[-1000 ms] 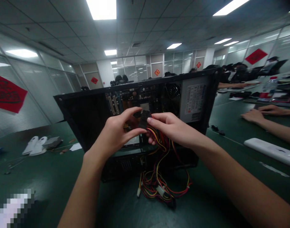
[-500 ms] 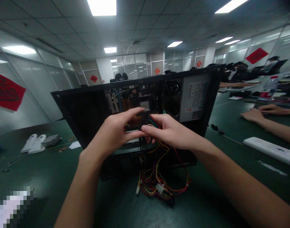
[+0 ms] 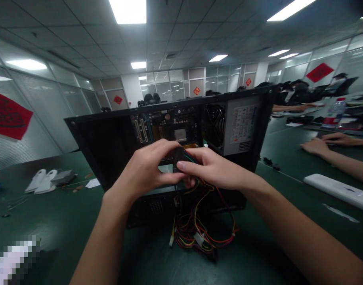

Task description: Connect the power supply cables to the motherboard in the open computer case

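Person, pair of arms: left hand, bare; right hand, bare. Left forearm and right forearm are slender, uncovered to the view's edge.

Mid-frame, a black connector is gripped by its ends in the left hand, and it's also pinched from the wired side by the right hand, with some coloured wires kinda tucked underneath. An opened-up black PC case is parked right behind, and a fan plus a grey power supply can be spotted right of centre. A messy cable tangle is dumped bottom centre on the green surface. Another person's hands are seen at the right edge, above a long white bar.
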Demonstrator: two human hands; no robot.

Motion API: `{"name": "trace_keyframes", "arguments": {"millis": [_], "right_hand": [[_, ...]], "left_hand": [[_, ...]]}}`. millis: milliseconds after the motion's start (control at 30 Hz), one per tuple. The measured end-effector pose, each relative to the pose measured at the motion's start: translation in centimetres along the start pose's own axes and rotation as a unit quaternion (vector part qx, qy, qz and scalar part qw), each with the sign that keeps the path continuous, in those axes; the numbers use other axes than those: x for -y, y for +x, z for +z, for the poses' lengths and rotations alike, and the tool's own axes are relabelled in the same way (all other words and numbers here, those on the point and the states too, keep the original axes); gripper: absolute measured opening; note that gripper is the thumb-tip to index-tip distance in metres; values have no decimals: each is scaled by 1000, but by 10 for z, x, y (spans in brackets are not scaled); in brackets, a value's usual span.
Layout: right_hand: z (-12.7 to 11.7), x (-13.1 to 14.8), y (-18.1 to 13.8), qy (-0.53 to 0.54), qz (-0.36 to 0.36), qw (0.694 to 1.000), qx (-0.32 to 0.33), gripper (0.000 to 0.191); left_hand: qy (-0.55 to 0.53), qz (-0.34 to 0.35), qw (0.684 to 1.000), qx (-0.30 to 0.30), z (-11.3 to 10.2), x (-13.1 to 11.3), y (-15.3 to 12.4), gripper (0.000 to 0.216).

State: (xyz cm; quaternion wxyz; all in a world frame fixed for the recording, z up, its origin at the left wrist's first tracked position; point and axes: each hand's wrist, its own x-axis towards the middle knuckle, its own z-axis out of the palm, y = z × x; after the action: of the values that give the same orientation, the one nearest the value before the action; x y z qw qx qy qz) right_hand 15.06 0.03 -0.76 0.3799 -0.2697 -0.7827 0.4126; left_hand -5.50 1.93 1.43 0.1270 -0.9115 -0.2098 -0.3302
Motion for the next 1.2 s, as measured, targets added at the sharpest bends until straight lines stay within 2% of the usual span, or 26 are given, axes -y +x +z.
{"name": "trace_keyframes", "arguments": {"millis": [100,200,300,433,500,533,700,767,867,967,1100,1200], "right_hand": [[-9,-12,5,-99,-57,991,-69,39],[-18,-28,10,-284,-137,937,-154,29],[-19,-42,12,-442,-212,859,-148,35],[-12,-51,11,-503,-366,768,-151,32],[-10,-53,11,-503,-417,744,-139,28],[-9,-53,10,-506,-421,741,-131,28],[-14,-55,13,-565,-331,748,-105,34],[-15,-55,16,-608,-263,739,-122,34],[-14,-56,24,-665,-124,723,-142,27],[-13,-62,31,-683,-28,720,-120,20],[-11,-73,34,-683,-5,726,-78,19],[-11,-78,34,-681,-12,730,-55,20]], "left_hand": [[9,-6,1000,3,-3,0,0,50],[5,-44,999,7,-11,4,-1,50],[-23,-93,995,18,-18,9,-3,47],[-94,-122,986,65,-10,17,-5,44],[-132,-127,979,85,-1,21,-6,43],[-152,-130,976,91,4,23,-7,43],[-222,-166,955,102,23,31,-7,44],[-209,-191,954,97,29,31,-6,37],[-184,-243,948,92,43,30,-3,29],[-205,-288,929,111,64,28,0,38],[-210,-324,914,127,89,30,0,40],[-238,-368,889,133,99,35,-4,37]]}}
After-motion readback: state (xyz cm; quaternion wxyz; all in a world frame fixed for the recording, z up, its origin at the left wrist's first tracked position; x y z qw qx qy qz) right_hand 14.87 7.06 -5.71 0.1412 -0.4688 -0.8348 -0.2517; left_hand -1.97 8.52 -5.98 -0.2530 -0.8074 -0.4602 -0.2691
